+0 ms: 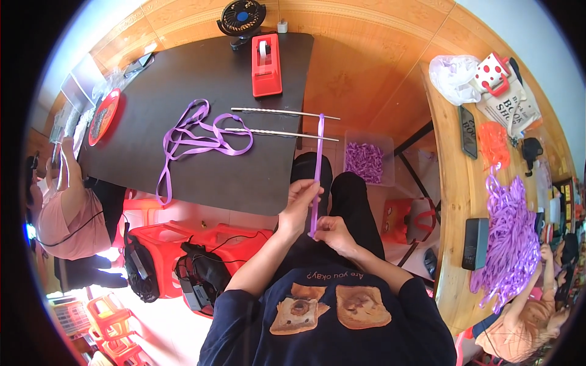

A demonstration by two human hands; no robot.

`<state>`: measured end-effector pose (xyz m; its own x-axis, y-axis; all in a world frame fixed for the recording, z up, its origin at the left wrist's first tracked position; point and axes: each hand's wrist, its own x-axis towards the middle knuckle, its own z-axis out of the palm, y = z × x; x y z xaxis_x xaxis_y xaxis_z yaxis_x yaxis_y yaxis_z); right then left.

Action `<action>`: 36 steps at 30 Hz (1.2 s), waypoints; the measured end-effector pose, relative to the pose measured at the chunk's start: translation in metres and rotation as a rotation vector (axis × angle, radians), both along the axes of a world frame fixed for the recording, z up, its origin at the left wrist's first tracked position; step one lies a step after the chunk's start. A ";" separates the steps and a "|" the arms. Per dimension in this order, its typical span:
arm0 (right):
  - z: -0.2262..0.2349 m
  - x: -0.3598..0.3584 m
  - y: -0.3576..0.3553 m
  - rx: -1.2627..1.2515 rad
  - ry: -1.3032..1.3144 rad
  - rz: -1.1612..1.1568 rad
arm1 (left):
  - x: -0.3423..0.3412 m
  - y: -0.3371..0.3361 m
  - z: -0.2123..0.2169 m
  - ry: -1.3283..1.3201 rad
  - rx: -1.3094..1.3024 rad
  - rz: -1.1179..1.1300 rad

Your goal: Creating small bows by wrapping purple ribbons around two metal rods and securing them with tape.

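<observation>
A narrow purple ribbon (319, 149) stretches from near the tip of the farther of two metal chopsticks (287, 113), across the nearer one, toward my lap. My left hand (298, 206) pinches it partway along, thumb and fingers closed. Lower down, my right hand (336, 236) has its fingers closed at the ribbon's near end. Both chopsticks lie nearly parallel on the dark table, their tips reaching past its right edge. A long loose purple ribbon (198, 143) lies in loops left of them, one loop over the end of the nearer chopstick.
On the dark table (165, 73) stand a red tape dispenser (266, 67), a black fan (242, 18) and a red plate (105, 116). A clear bin (369, 135) of purple pieces sits below right. The wooden table (455, 201) holds a ribbon heap (506, 232). People sit at both sides.
</observation>
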<state>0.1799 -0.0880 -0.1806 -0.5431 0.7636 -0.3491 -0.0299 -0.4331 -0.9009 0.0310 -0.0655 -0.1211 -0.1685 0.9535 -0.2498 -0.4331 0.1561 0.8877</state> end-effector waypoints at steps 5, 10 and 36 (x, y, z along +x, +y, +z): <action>-0.004 0.002 0.000 -0.120 0.045 0.024 | -0.001 -0.004 -0.013 0.026 -0.024 0.041; -0.011 0.002 -0.010 -0.062 -0.003 0.217 | -0.005 -0.015 -0.018 0.076 -0.119 -0.098; -0.110 0.162 0.061 0.349 -0.452 -0.977 | -0.022 -0.092 0.033 -0.839 -0.023 -0.084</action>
